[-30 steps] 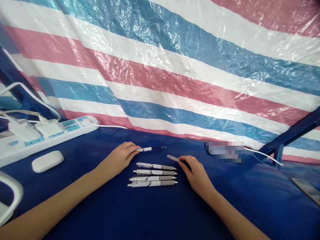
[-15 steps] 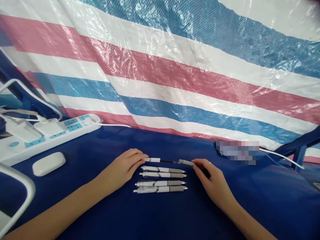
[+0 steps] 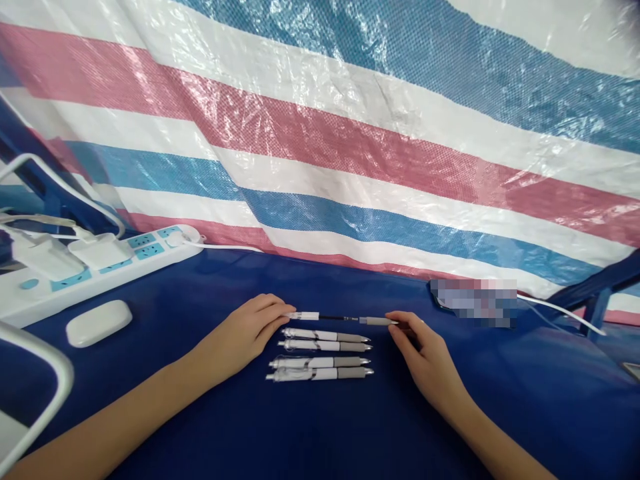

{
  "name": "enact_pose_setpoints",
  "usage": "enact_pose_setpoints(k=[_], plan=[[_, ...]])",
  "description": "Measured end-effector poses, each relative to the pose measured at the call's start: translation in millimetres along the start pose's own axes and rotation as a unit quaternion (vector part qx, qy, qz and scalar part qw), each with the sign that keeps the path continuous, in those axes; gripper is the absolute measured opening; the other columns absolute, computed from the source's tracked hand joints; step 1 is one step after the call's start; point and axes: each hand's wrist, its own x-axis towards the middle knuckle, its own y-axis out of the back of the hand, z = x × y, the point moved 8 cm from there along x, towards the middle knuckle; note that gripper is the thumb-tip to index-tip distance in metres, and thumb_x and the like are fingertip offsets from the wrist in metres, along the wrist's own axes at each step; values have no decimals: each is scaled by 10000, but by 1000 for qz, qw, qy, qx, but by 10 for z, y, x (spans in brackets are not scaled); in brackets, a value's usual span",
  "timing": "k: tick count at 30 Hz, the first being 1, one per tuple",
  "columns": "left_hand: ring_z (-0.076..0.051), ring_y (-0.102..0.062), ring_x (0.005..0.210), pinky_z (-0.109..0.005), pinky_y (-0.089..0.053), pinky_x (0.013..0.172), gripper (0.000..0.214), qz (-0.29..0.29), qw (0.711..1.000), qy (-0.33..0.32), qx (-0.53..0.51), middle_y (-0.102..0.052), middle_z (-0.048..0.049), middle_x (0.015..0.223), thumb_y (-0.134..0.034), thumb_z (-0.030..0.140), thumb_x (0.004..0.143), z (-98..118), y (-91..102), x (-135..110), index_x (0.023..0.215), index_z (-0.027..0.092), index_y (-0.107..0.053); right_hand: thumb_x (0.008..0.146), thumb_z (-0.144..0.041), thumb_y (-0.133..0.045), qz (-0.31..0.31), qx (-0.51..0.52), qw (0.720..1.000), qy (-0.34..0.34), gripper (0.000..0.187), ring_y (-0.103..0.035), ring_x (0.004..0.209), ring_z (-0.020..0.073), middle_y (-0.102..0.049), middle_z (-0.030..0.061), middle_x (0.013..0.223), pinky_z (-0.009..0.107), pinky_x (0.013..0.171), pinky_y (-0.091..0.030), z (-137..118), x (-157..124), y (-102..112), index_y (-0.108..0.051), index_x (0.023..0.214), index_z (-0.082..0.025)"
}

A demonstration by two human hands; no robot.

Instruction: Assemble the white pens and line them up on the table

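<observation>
My left hand (image 3: 260, 323) pinches the rear end of a white pen barrel (image 3: 306, 316) with a clear clip end. A dark ink refill (image 3: 333, 318) sticks out of the barrel toward the right. At the refill's tip lies a grey pen grip section (image 3: 376, 321), its tapered end held between the thumb and fingers of my right hand (image 3: 417, 340). Barrel, refill and grip form nearly one line. Just below, several assembled white-and-grey pens (image 3: 325, 363) lie side by side, their tips pointing right.
A white power strip (image 3: 115, 270) with plugged-in chargers stands at the left, a white rounded case (image 3: 99, 323) in front of it. A phone-like item (image 3: 473, 303), partly blurred out, lies at the back right by a white cable (image 3: 560, 312). A striped plastic sheet (image 3: 320, 147) hangs behind the blue table (image 3: 320, 433).
The grip section in my right hand has turned from slanted to nearly level, in line with the refill. My left hand keeps its hold on the barrel.
</observation>
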Motion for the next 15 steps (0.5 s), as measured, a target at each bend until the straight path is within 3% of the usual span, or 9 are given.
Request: enact_pose_setpoints(k=[15], plan=[[-121, -632, 945, -220, -505, 869, 272, -12, 999, -23, -28, -624, -11, 1049, -416, 274, 999, 161, -12, -33, 1137, 241, -648, 938, -366, -527, -57, 34, 997, 23, 193, -617, 839, 164, -670, -14, 934, 276, 752, -474, -65, -35, -76, -641, 1075, -292]])
